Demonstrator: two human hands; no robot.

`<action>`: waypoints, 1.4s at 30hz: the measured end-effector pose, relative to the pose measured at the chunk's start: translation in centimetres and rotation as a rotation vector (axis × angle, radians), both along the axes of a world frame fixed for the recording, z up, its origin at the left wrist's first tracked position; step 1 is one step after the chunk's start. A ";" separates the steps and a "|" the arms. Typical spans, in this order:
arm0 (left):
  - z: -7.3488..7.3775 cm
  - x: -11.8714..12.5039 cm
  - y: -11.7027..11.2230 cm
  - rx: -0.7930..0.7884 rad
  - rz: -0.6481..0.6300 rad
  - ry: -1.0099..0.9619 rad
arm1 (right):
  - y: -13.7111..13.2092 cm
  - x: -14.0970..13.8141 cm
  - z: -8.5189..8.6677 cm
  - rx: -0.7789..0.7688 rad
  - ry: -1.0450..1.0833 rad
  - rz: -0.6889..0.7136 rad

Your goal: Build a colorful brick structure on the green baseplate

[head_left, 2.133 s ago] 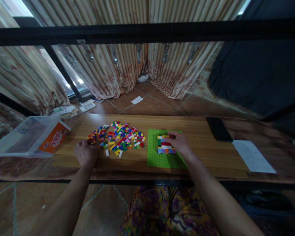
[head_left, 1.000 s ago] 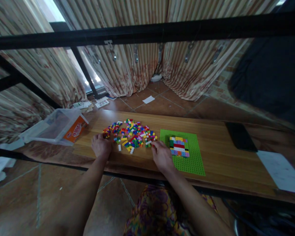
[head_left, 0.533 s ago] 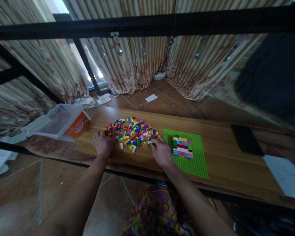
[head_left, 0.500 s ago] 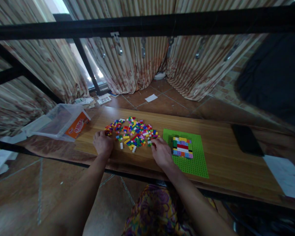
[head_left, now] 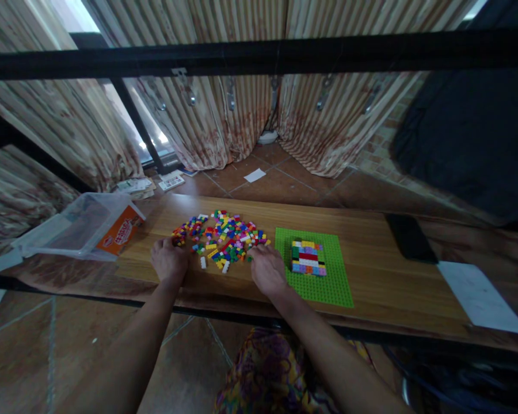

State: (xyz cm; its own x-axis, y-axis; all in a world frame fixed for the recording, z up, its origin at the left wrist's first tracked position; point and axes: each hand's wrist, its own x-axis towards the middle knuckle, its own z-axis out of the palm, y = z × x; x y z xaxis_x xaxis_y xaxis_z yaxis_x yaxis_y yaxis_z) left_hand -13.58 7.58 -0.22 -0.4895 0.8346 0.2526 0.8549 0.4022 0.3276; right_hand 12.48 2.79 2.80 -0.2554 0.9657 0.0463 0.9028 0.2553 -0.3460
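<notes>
Many small toy bricks (head_left: 228, 233) in mixed colours lie in a loose pile on the wooden table (head_left: 384, 287). My left hand (head_left: 169, 261) rests at the pile's left edge, fingers curled down among the bricks. At the pile's right edge is my right hand (head_left: 268, 270), its fingers bent together and pointing into the bricks. Both sets of fingertips are partly hidden, so what they hold is unclear. Just right of that hand lies a green baseplate (head_left: 341, 276), bearing a built block of striped, multicoloured bricks (head_left: 308, 257).
A clear plastic box (head_left: 82, 221) with an orange label stands at the table's left end. Toward the right are a black phone-like slab (head_left: 410, 237) and a white sheet (head_left: 479, 296). A dark metal rail (head_left: 242, 54) crosses beyond the table, before striped curtains (head_left: 207, 126).
The whole view has shifted, so the table and its things appear farther left. My right hand reaches slightly farther into the pile's right edge; my left hand stays at its left edge.
</notes>
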 end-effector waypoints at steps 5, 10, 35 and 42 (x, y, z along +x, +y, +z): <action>-0.2 -0.1 0.1 0.010 -0.004 0.007 | -0.2 -0.1 -0.4 0.016 0.024 -0.018; -0.3 -0.2 0.0 0.009 -0.006 0.012 | -0.5 0.4 -0.5 0.034 0.112 -0.055; 0.0 0.3 -0.3 0.009 0.005 0.000 | 1.5 -2.0 0.2 0.122 0.137 0.104; 0.2 0.3 -0.4 0.002 0.005 -0.005 | 5.3 -4.2 0.6 0.057 -0.005 0.404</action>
State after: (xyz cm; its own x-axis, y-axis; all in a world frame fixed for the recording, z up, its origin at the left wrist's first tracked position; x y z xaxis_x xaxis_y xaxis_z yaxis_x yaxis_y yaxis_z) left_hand -13.23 7.21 -0.03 -0.4951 0.8317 0.2514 0.8511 0.4061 0.3327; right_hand 8.25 8.05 3.43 -0.6139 0.7837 0.0945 0.7277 0.6083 -0.3171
